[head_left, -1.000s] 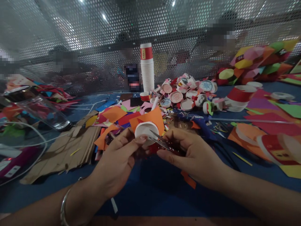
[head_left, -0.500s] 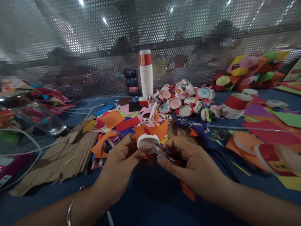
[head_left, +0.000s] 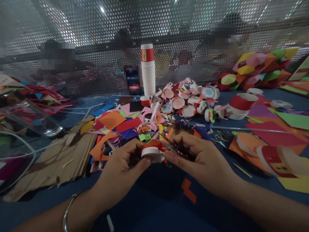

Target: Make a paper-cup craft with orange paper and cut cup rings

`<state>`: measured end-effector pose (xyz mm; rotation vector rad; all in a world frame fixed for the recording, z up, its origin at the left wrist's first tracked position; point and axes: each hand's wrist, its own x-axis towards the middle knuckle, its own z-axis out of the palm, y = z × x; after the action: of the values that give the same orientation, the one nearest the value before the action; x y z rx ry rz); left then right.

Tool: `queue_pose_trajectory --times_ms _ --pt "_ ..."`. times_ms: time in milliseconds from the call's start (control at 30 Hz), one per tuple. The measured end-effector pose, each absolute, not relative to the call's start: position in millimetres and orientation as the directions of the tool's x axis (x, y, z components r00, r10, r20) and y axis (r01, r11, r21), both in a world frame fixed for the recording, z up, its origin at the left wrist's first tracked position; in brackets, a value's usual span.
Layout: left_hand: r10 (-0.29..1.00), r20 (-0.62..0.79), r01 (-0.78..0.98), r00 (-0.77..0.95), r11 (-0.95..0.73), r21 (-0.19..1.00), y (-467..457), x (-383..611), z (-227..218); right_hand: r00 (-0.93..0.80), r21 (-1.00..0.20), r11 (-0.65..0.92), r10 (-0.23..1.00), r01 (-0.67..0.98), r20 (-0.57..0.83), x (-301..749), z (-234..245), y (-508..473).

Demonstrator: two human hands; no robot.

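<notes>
My left hand (head_left: pixel 120 170) grips a cut-down paper cup bottom (head_left: pixel 152 155) with a white rim, thumb on its front. Orange-red paper (head_left: pixel 151 145) shows along the upper side of this piece. My right hand (head_left: pixel 200 164) is closed around metal scissors (head_left: pixel 172 147), whose blades are parted and point up and left, at the edge of the orange-red paper. Whether the blades touch the paper I cannot tell. A bent orange paper scrap (head_left: pixel 188 191) lies on the blue table below my right hand.
Coloured paper scraps (head_left: pixel 112 120) and a heap of cut cup bottoms (head_left: pixel 178 102) lie beyond my hands. A tall cup stack (head_left: pixel 148 77) stands at the back. Corrugated cardboard (head_left: pixel 55 161) and a clear container (head_left: pixel 36 119) are left; cups (head_left: pixel 241 106) stand right.
The cup bottom has tilted, and the orange paper that stood up behind it now shows much less. The scissors' blades have moved from in front of the white rim to above it.
</notes>
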<state>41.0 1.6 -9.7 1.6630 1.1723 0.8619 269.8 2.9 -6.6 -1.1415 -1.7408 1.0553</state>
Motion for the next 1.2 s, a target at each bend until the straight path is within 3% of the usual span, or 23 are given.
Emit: queue_pose_trajectory --times_ms 233,500,733,967,1200 --pt "0.94 0.021 0.481 0.34 -0.192 0.856 -2.1 42.3 -6.4 -0.263 -0.925 0.232 0.953 0.3 0.153 270.4 -5.0 1.3" --pt "0.926 0.148 0.591 0.348 -0.339 0.732 -4.1 44.0 -3.4 -0.264 -0.917 0.278 0.943 0.286 0.203 268.3 -7.3 2.6" --pt "0.924 0.198 0.603 0.328 -0.366 0.709 -3.9 45.4 -0.7 -0.246 -0.909 0.279 0.947 0.309 0.207 269.2 -7.3 3.2" --pt "0.922 0.206 0.603 0.329 -0.373 0.705 -3.5 43.6 -0.4 -0.255 -0.904 0.3 0.94 0.305 0.226 268.4 -6.9 2.6" --pt "0.951 0.025 0.502 0.307 -0.184 0.845 -2.9 40.8 -1.6 -0.258 -0.912 0.287 0.942 0.294 0.214 269.8 -6.7 2.9"
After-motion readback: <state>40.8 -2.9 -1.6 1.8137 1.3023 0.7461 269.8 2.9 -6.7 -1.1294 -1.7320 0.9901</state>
